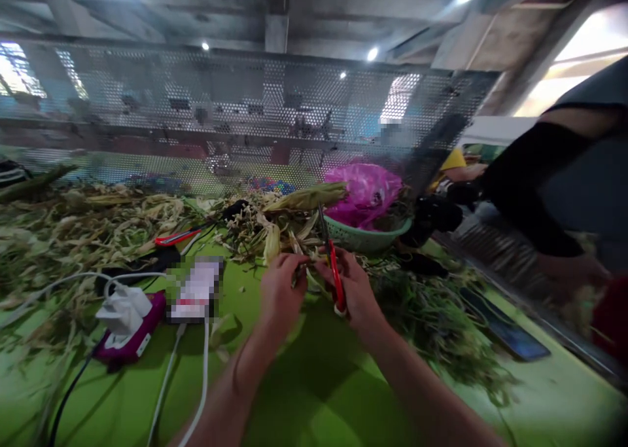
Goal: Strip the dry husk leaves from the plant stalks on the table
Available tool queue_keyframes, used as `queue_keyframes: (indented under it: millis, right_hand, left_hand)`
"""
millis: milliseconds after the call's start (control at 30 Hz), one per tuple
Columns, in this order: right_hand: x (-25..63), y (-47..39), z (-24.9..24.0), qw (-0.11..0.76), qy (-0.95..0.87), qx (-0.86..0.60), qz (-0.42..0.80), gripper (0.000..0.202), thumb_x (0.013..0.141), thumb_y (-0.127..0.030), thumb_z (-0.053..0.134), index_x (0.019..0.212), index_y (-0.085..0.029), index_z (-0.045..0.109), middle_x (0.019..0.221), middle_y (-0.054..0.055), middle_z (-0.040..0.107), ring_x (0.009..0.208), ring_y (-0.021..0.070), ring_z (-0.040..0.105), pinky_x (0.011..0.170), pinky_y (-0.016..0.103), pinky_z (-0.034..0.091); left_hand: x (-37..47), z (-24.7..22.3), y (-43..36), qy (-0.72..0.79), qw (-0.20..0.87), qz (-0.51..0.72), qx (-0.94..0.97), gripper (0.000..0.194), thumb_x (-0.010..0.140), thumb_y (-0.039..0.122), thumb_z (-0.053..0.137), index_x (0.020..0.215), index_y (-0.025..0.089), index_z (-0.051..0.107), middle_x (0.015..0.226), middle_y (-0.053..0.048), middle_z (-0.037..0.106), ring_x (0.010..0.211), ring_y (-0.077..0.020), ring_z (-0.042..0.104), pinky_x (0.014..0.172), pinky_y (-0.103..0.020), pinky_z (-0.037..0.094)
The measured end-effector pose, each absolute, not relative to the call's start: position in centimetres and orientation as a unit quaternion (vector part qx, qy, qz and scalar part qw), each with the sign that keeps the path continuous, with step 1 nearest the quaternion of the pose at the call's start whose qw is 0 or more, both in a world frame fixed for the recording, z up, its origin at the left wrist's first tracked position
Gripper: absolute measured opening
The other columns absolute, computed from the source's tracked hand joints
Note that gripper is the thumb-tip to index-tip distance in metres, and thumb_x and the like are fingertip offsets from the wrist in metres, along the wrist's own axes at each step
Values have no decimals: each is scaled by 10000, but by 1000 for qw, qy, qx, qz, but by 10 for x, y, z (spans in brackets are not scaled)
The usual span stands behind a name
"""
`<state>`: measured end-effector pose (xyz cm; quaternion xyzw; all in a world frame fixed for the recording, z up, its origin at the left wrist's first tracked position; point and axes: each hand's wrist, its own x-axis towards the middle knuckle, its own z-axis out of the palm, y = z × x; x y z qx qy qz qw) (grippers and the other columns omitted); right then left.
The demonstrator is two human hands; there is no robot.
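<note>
My right hand (357, 286) is closed around a red-handled cutter (335, 273) whose long dark blade points up and away from me. Whether it is a knife or scissors I cannot make out. Just left of it, my left hand (282, 290) is closed with its fingertips pinched together. A small bit of plant matter shows at those fingertips, too small to name. Right beyond both hands lie dried corn husks (273, 243). A long, pale green-yellow husk (309, 198) rests on the pile behind, reaching toward a pink plastic bag (366, 188) in a green basket (366, 237).
At left are a phone (196, 290) with cables, a purple power strip (130, 336) with white plugs, another red cutter (179, 236) and heaped husks (108, 231). Green stalks (432, 322) and a dark phone (510, 326) lie right. A perforated metal screen (220, 120) stands behind; a person's black sleeve (534, 178) is at right.
</note>
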<state>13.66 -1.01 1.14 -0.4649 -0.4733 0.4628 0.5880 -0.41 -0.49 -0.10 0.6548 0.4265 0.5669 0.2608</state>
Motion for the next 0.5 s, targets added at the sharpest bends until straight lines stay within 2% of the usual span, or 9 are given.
queue_keyframes:
  millis: [133,233,300,367,500]
  right_hand:
    - [138,-10,11,611,-455,-446,469,464,632,-332,793,1025,-224,570,764,-18,626,612,118,571,521,225,431]
    - [144,-11,12,623,-454,-432,469,410,646,-335,776,986,-239,568,769,-8,627,666,158,614,561,265,478]
    - [148,-13,16,628,-448,-427,471,385,656,-333,763,980,-252,572,764,-4,622,670,167,621,572,281,495]
    - [151,-16,21,629,-449,-424,472,370,655,-304,761,976,-259,582,767,-5,622,656,155,612,590,282,504]
    - [154,-20,27,600,-497,-400,482,396,646,-276,765,1000,-246,590,780,-1,636,625,138,583,603,285,506]
  left_hand:
    - [8,-6,-14,419,196,520,718,225,752,99,579,889,231,698,994,-92,644,963,-244,557,873,-372,399]
    - [13,-6,-19,405,209,501,736,206,739,111,605,898,215,684,1033,-109,637,998,-255,549,914,-396,395]
    - [13,-2,-19,399,274,513,709,206,759,145,600,947,202,664,1024,-103,638,979,-236,561,903,-376,412]
    - [9,2,-17,393,384,522,652,184,809,228,575,974,196,647,998,-85,652,937,-210,580,857,-337,436]
    - [-3,9,-11,382,575,482,540,235,840,336,554,994,198,667,1029,-61,687,936,-177,602,830,-279,445]
